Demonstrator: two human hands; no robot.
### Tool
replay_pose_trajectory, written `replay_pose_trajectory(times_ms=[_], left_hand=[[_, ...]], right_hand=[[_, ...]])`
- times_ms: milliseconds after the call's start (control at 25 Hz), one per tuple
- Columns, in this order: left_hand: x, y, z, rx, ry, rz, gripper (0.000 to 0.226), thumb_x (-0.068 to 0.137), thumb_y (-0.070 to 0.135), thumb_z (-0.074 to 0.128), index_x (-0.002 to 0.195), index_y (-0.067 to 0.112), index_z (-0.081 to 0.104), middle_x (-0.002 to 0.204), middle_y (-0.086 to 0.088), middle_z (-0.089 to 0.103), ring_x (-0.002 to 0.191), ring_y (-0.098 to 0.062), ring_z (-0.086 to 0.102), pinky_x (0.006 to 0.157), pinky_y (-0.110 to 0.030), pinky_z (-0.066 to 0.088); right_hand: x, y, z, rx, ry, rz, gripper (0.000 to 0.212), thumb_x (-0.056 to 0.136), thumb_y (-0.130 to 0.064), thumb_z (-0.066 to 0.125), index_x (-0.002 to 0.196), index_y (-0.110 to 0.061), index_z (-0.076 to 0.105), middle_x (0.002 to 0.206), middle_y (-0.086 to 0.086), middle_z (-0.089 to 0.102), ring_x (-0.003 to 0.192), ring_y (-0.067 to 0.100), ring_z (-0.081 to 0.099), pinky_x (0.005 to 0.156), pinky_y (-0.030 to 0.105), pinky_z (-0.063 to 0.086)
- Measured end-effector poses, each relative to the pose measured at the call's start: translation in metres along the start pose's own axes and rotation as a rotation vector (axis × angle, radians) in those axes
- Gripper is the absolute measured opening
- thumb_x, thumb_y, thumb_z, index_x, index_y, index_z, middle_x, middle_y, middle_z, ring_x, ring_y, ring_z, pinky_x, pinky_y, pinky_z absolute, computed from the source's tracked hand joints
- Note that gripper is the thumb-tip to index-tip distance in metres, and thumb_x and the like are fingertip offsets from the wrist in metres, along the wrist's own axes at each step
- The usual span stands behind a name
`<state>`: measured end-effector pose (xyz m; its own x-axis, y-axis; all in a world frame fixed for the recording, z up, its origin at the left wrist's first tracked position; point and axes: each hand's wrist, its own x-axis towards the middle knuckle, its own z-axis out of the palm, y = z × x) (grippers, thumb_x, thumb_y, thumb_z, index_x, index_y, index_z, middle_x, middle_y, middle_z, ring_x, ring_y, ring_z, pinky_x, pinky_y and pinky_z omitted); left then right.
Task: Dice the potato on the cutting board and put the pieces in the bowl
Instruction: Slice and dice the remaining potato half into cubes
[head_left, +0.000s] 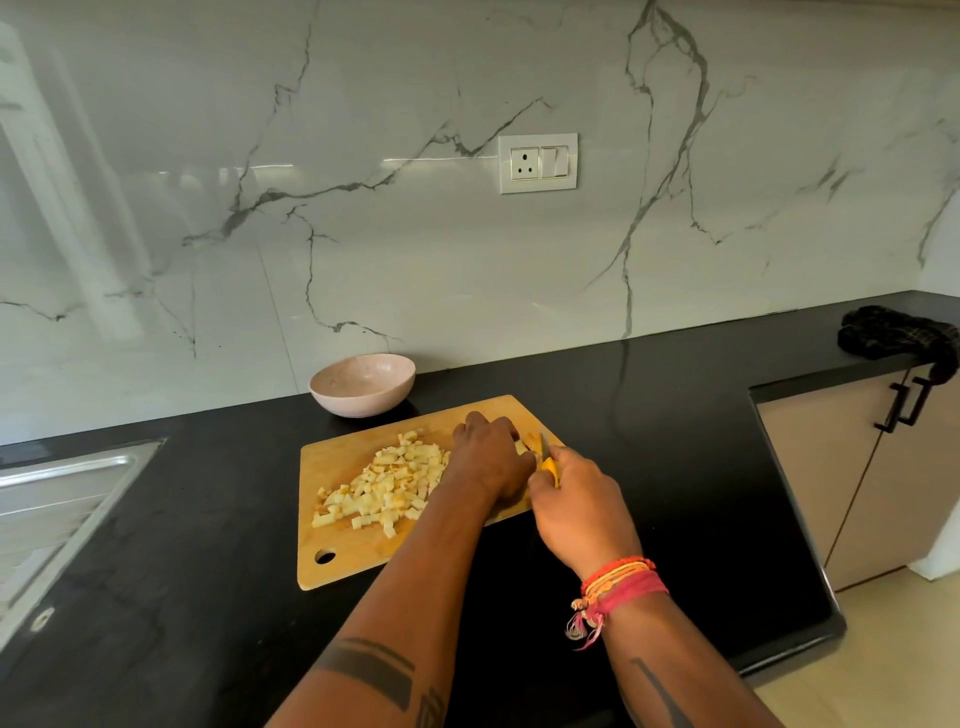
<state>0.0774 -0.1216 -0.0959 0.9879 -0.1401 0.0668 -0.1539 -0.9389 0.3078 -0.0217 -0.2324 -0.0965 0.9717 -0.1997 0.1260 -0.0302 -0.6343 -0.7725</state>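
A wooden cutting board (337, 467) lies on the black counter. A heap of pale diced potato pieces (387, 486) covers its middle. My left hand (488, 457) presses down on a last bit of potato (521, 446) at the board's right end; most of that bit is hidden under my fingers. My right hand (576, 506) grips a yellow-handled knife (547, 460), its short blade pointing down right beside the left fingertips. A pink bowl (362, 383) stands empty behind the board, against the wall.
A steel sink drainboard (62, 499) fills the left edge. A dark cloth (898, 338) lies on the counter's far right corner above a cabinet with a black handle (904, 405). A wall socket (537, 162) sits on the marble backsplash.
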Motion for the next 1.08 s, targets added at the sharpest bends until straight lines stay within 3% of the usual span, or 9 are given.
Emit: replay_pose_trajectory(times_ms=[160, 400, 560, 800, 1080], left_hand=[[-0.014, -0.011, -0.009, -0.015, 0.036, -0.014, 0.053, 0.097, 0.050, 0.060, 0.140, 0.019, 0.054, 0.141, -0.011, 0.045, 0.132, -0.031, 0.043, 0.110, -0.041, 0.039], [-0.034, -0.033, -0.020, -0.084, 0.065, 0.019, 0.043, 0.095, 0.046, 0.065, 0.131, 0.024, 0.063, 0.133, -0.007, 0.054, 0.121, -0.025, 0.052, 0.107, -0.040, 0.045], [-0.040, -0.033, -0.018, 0.034, 0.027, 0.114, 0.052, 0.103, 0.042, 0.054, 0.153, 0.030, 0.043, 0.147, -0.010, 0.044, 0.134, -0.029, 0.041, 0.116, -0.041, 0.034], [-0.037, -0.038, -0.012, -0.070, 0.090, 0.062, 0.040, 0.097, 0.045, 0.064, 0.130, 0.024, 0.065, 0.129, -0.007, 0.054, 0.120, -0.025, 0.052, 0.106, -0.039, 0.045], [-0.037, -0.041, -0.015, -0.111, 0.088, 0.055, 0.040, 0.096, 0.037, 0.067, 0.135, 0.027, 0.064, 0.129, -0.004, 0.056, 0.118, -0.022, 0.055, 0.103, -0.035, 0.047]], right_hand=[[-0.006, -0.001, -0.001, -0.001, 0.022, -0.070, 0.049, 0.106, -0.036, 0.047, 0.154, -0.028, 0.044, 0.110, -0.004, 0.067, 0.080, 0.009, 0.060, 0.066, 0.022, 0.046], [-0.018, -0.003, 0.009, -0.088, -0.099, -0.194, 0.049, 0.105, -0.037, 0.047, 0.154, -0.032, 0.045, 0.087, -0.009, 0.065, 0.062, 0.005, 0.055, 0.052, 0.019, 0.038], [-0.017, -0.002, 0.008, -0.115, -0.076, -0.145, 0.048, 0.105, -0.037, 0.045, 0.153, -0.027, 0.047, 0.088, -0.007, 0.065, 0.070, 0.010, 0.062, 0.056, 0.025, 0.043], [-0.019, -0.007, 0.012, -0.327, -0.144, -0.240, 0.049, 0.106, -0.039, 0.043, 0.154, -0.028, 0.042, 0.083, -0.008, 0.063, 0.072, 0.010, 0.060, 0.053, 0.026, 0.040], [-0.018, -0.002, 0.012, -0.243, -0.149, -0.245, 0.051, 0.106, -0.036, 0.044, 0.156, -0.028, 0.042, 0.082, -0.008, 0.063, 0.066, 0.010, 0.060, 0.053, 0.026, 0.038]])
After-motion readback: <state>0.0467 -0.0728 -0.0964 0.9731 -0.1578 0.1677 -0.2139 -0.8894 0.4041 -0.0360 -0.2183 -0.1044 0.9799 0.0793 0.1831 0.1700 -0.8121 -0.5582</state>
